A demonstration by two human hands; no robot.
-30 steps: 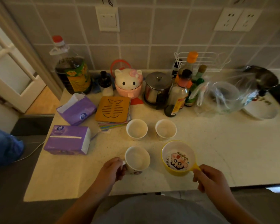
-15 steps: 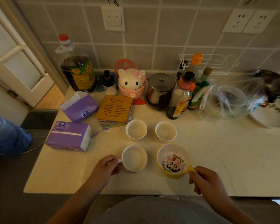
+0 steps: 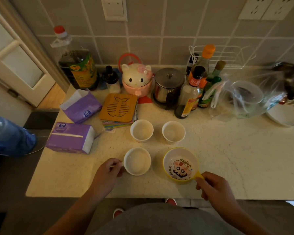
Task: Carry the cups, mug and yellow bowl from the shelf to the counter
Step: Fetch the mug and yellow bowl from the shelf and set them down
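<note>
Two white cups (image 3: 141, 130) (image 3: 173, 131) stand side by side on the pale counter (image 3: 227, 158). In front of them sit a white mug (image 3: 137, 161) and a yellow bowl (image 3: 180, 164) with a cartoon print inside. My left hand (image 3: 107, 173) pinches the mug's handle at its left side. My right hand (image 3: 214, 187) holds the bowl's short yellow handle at its lower right. Both vessels rest upright on the counter and look empty.
Two purple tissue packs (image 3: 70, 138) (image 3: 81, 106) lie left, a fish-pattern trivet (image 3: 118, 107) behind the cups. Along the tiled wall stand an oil jug (image 3: 78, 65), a cat-shaped jar (image 3: 137, 80), a steel pot (image 3: 168, 85), sauce bottles (image 3: 192, 92) and a bagged plastic container (image 3: 244, 99). The counter edge is near my body.
The mug and bowl have shifted slightly forward on the counter with my hands still on their handles. The view has tilted down and closer.
</note>
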